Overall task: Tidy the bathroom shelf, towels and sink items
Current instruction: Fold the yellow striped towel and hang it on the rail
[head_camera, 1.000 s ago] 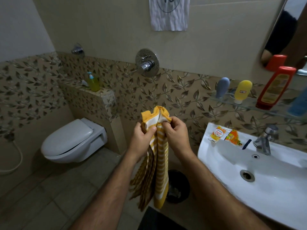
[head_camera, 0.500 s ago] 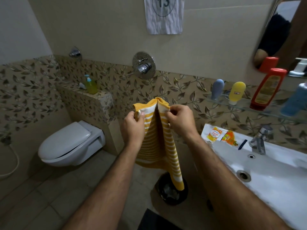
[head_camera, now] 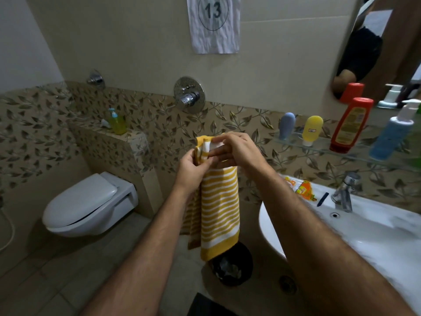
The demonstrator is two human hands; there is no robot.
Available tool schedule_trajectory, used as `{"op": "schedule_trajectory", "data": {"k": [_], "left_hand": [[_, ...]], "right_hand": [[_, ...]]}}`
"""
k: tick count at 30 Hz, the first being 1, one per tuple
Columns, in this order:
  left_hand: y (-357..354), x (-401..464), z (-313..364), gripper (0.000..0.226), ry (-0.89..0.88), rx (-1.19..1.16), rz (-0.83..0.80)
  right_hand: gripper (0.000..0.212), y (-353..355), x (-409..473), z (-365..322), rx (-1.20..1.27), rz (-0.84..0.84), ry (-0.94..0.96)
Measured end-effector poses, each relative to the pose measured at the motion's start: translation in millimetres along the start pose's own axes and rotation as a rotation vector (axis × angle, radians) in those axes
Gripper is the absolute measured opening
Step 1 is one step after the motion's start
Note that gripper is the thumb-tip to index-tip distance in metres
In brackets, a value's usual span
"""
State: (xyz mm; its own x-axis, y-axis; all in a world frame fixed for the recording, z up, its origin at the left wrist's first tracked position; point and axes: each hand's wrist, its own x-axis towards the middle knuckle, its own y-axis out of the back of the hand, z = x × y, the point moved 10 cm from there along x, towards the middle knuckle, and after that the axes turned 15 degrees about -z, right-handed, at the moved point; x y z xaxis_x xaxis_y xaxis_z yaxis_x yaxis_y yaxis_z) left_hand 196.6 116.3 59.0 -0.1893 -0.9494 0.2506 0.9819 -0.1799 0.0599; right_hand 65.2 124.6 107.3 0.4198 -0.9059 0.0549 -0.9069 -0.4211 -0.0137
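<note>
A yellow towel with white stripes [head_camera: 218, 208] hangs folded in front of me, held at its top edge. My left hand [head_camera: 192, 169] pinches the towel's upper left corner. My right hand [head_camera: 237, 149] lies over the top fold, fingers gripping it, touching the left hand. To the right stands the white sink [head_camera: 355, 238], with orange sachets [head_camera: 304, 191] and a small dark item [head_camera: 322, 199] on its rim near the tap [head_camera: 345, 192]. On the glass shelf [head_camera: 319, 149] above stand a grey-blue bottle [head_camera: 286, 125], a yellow bottle [head_camera: 312, 130], a red bottle [head_camera: 349, 124] and a blue pump bottle [head_camera: 391, 135].
A white toilet [head_camera: 88, 206] with its lid shut hangs at the left. A green pump bottle [head_camera: 117, 122] sits on the tiled ledge behind it. A black bin [head_camera: 232, 267] stands on the floor under the towel. A wall valve [head_camera: 189, 94] and a mirror [head_camera: 382, 46] are ahead.
My hands have come together at the towel's top, closing the spread towel into a narrower fold. The towel hangs flatter and shorter. The view has shifted slightly left and up.
</note>
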Motion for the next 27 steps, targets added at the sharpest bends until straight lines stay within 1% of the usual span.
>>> {"op": "schedule_trajectory", "data": {"k": [2, 3, 4, 7, 8, 9, 10, 11, 12, 13, 14, 15, 16, 18, 21, 22, 23, 25, 26, 27], "left_hand": [[1, 3, 7, 0.012, -0.018, -0.068, -0.002], [3, 5, 10, 0.011, -0.021, -0.123, 0.011], [3, 7, 12, 0.011, -0.013, -0.190, 0.021], [-1, 14, 22, 0.017, -0.012, -0.366, -0.022], [-2, 16, 26, 0.019, -0.015, -0.383, -0.039], [-2, 20, 31, 0.021, -0.015, -0.386, -0.055], [-3, 23, 34, 0.024, -0.019, -0.392, -0.066], [-3, 26, 39, 0.030, -0.025, -0.395, -0.075], [-4, 29, 42, 0.036, -0.027, -0.402, -0.079], [-6, 31, 46, 0.037, -0.029, -0.402, -0.096], [-9, 34, 50, 0.035, -0.032, -0.399, -0.121], [-11, 36, 52, 0.032, -0.032, -0.389, -0.143], [-13, 37, 54, 0.030, -0.029, -0.366, -0.152], [-9, 39, 56, 0.034, -0.004, -0.233, -0.115], [6, 42, 57, 0.023, 0.002, 0.108, -0.018], [7, 43, 57, 0.024, -0.019, 0.162, -0.016], [5, 44, 57, 0.026, -0.038, 0.163, -0.022], [1, 42, 63, 0.025, -0.057, 0.114, -0.001], [-3, 41, 63, 0.024, -0.052, 0.030, -0.003], [-11, 42, 58, 0.025, -0.030, -0.116, -0.050]], "right_hand": [[0.034, 4, -3, -7, 0.065, -0.047, 0.036], [0.033, 13, -4, -11, 0.072, -0.007, 0.081], [0.030, 27, -9, -18, 0.068, 0.083, 0.145], [0.009, 85, -35, -30, -0.059, 0.467, 0.309], [0.016, 100, -40, -26, -0.117, 0.537, 0.298], [0.038, 112, -38, -16, -0.183, 0.538, 0.230], [0.063, 114, -32, -5, -0.216, 0.460, 0.131], [0.086, 112, -26, 8, -0.199, 0.345, 0.039], [0.101, 104, -20, 20, -0.134, 0.197, -0.021], [0.107, 94, -16, 26, -0.070, 0.054, -0.032], [0.104, 85, -16, 22, -0.038, -0.035, -0.015], [0.096, 78, -17, 14, -0.020, -0.091, 0.022], [0.087, 74, -20, 5, -0.014, -0.103, 0.056], [0.066, 74, -24, -13, -0.057, -0.032, 0.101], [0.033, 80, -30, -36, -0.150, 0.106, 0.151], [0.025, 79, -32, -43, -0.153, 0.132, 0.168], [0.020, 80, -34, -49, -0.149, 0.157, 0.183], [0.021, 81, -39, -59, -0.152, 0.212, 0.203], [0.022, 82, -41, -64, -0.164, 0.238, 0.212], [0.021, 83, -44, -70, -0.174, 0.260, 0.223]]}}
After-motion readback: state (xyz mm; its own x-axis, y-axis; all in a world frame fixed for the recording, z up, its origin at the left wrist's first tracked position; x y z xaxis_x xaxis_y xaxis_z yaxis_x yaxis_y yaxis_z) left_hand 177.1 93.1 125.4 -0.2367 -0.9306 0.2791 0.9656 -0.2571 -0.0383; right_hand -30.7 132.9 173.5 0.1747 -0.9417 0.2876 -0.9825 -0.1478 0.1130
